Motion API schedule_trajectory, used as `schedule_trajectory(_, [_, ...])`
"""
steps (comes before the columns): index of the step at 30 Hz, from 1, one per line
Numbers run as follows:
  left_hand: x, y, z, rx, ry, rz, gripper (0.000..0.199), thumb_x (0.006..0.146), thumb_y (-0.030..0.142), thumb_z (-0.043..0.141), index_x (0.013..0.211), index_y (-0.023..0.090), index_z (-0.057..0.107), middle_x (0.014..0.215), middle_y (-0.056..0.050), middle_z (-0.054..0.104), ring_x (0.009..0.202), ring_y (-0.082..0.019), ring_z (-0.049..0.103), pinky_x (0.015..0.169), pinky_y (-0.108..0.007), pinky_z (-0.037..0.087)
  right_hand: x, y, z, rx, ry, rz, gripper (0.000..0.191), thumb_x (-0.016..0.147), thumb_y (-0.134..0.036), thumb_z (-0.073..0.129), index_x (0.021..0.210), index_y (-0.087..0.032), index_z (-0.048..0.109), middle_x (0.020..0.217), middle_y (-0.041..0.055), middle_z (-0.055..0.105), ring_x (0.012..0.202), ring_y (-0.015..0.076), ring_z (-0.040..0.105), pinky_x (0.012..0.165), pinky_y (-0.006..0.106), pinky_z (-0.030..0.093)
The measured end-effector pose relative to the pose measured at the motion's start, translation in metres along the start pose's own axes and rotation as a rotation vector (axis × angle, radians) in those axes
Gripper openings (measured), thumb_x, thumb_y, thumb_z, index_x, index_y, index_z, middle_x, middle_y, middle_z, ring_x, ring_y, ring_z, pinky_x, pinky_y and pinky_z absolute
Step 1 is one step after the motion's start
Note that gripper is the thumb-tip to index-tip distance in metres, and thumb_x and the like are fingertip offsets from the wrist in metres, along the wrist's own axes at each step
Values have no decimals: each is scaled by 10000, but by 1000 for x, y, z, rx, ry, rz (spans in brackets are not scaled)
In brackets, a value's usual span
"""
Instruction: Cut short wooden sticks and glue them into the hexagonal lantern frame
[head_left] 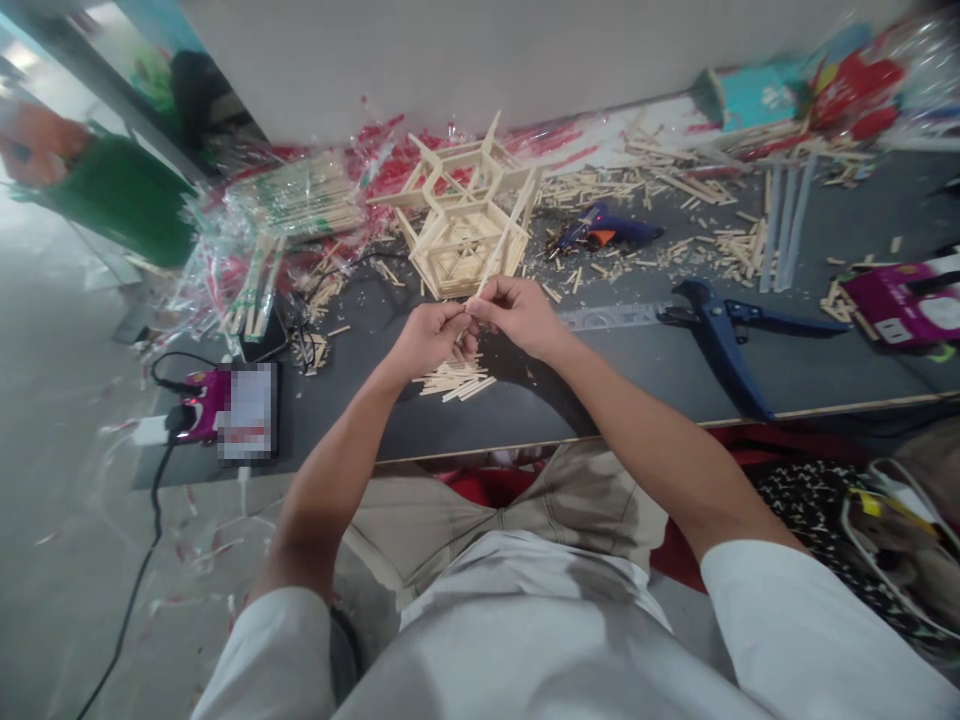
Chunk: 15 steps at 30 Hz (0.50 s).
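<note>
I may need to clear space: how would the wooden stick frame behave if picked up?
The wooden stick frame would probably feel light for its size, being slender wood around open gaps. It may hold its shape, being built in stacked layers, but the projecting points could snap.

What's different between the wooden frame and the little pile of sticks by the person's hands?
The frame is joined into an open, angular shape; the pile is loose sticks. The frame rises well above the table; the pile lies low. The frame is larger and beyond the hands; the pile is smaller and nearer the table's front edge. Both are pale.
</note>
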<state>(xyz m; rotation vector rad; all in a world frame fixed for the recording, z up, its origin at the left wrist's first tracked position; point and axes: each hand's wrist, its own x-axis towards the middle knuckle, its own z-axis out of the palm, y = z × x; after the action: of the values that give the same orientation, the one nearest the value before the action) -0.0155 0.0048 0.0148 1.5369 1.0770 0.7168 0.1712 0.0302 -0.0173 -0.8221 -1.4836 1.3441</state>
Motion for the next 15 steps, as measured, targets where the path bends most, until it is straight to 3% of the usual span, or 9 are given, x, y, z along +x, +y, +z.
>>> schedule_trajectory(4, [-1, 0, -3, 40, 35, -40, 301, 1051, 204, 616, 764, 139, 680, 704, -59, 767, 573, -127, 733, 574, -195, 605, -5, -21, -17, -212, -48, 52, 405, 819, -578, 898, 831, -205, 740, 792, 17, 737, 711, 151, 612, 708, 305, 513])
schedule_trajectory(7, [-1, 0, -6, 37, 49, -36, 315, 1034, 192, 594, 739, 140, 692, 707, -66, 768, 580, -132, 736, 584, -206, 616, -27, -54, -49, -529, -41, 180, 258, 861, -416, 873, 996, -202, 823, 985, 72, 812, 857, 214, 724, 854, 368, 585])
schedule_trajectory(11, [-2, 1, -5, 44, 44, -28, 306, 1013, 191, 577, 727, 148, 678, 707, -81, 765, 585, -142, 742, 568, -212, 607, -85, -89, -114, -1036, 213, 334, 290, 946, -342, 790, 1188, -184, 816, 1180, 145, 817, 1055, 295, 771, 1028, 458, 589])
schedule_trajectory(13, [-1, 0, -4, 67, 46, -15, 296, 996, 194, 572, 723, 152, 677, 706, -82, 764, 582, -141, 738, 566, -212, 606, -120, -90, -153, -1291, 325, 452, 383, 1002, -347, 749, 1322, -140, 778, 1290, 205, 789, 1171, 343, 759, 1096, 481, 561])
schedule_trajectory(15, [-1, -1, -4, 102, 56, 10, 283, 976, 209, 576, 715, 158, 674, 700, -78, 762, 584, -138, 736, 574, -209, 606, -152, -81, -189, -1550, 369, 554, 576, 1020, -436, 749, 1440, -45, 703, 1407, 334, 701, 1378, 417, 664, 1164, 498, 515])
